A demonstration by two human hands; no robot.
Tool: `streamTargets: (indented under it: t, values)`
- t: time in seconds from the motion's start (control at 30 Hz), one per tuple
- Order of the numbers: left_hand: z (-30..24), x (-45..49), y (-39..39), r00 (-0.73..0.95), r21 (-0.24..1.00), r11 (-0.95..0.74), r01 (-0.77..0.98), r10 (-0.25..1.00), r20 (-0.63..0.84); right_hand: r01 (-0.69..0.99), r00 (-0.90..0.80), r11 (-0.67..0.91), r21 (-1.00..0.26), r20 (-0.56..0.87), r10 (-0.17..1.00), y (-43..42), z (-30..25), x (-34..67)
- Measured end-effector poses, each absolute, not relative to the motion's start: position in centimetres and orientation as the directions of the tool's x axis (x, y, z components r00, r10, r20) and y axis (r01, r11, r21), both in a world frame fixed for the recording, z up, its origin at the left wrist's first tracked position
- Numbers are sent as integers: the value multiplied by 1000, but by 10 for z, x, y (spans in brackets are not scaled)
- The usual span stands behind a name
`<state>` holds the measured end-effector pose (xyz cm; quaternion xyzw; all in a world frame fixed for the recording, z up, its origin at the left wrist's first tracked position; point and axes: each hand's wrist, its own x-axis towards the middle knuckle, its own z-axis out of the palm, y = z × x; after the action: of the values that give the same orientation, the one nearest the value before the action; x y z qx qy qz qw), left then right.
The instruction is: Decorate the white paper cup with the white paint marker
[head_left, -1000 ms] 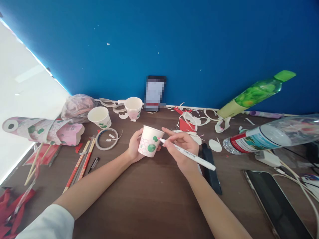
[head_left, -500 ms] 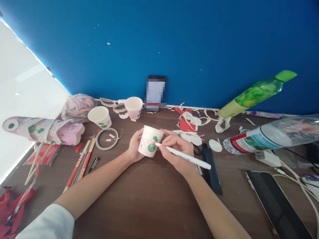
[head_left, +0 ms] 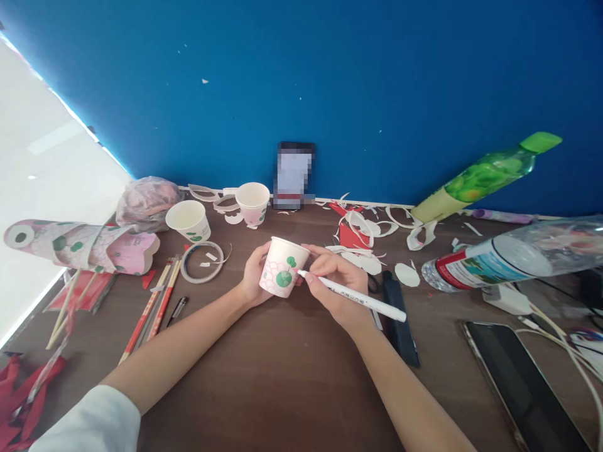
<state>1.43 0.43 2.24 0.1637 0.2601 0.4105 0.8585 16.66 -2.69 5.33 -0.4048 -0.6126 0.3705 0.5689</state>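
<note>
Above the middle of the table, my left hand [head_left: 255, 277] is wrapped round the left side of a paper cup [head_left: 272, 271]. The cup is tilted a little and carries pink scale lines and green leaf shapes. My right hand [head_left: 340, 287] pinches a white marker pen [head_left: 362, 302] near its tip. The tip is at the cup's right side; whether it touches cannot be told. Some right fingers rest behind the cup's right edge, partly hidden. Two more paper cups, one plain-sided [head_left: 188, 222] and one pinkish [head_left: 253, 204], stand beyond my left hand.
A tape roll [head_left: 202, 279], chopsticks [head_left: 147, 307] and a fish-shaped cup craft [head_left: 85, 247] lie left. Paper scraps [head_left: 360, 229] and a black pouch [head_left: 400, 320] are on the right, with a green bottle [head_left: 485, 179], a clear bottle [head_left: 499, 260] and a phone [head_left: 522, 383]. Another phone [head_left: 293, 176] leans on the blue partition.
The marker pen has shifted slightly right, its tip moving from the cup's front towards its right side. The cup has turned or tilted slightly in my left hand.
</note>
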Motion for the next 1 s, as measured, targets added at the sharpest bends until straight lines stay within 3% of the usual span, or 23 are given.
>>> streamTargets:
  t: [0.47, 0.73, 1.0]
  values:
    - [24, 14, 5, 512, 527, 598, -603, 797, -319, 18, -102, 410, -912, 407, 908, -25, 49, 171]
    - [20, 12, 6, 566, 517, 633, -577, 766, -305, -184, -34, 339, -923, 351, 936, -21, 49, 172]
    - [26, 14, 4, 581, 482, 625, -613, 771, -261, 5, -36, 411, -912, 411, 911, -26, 51, 171]
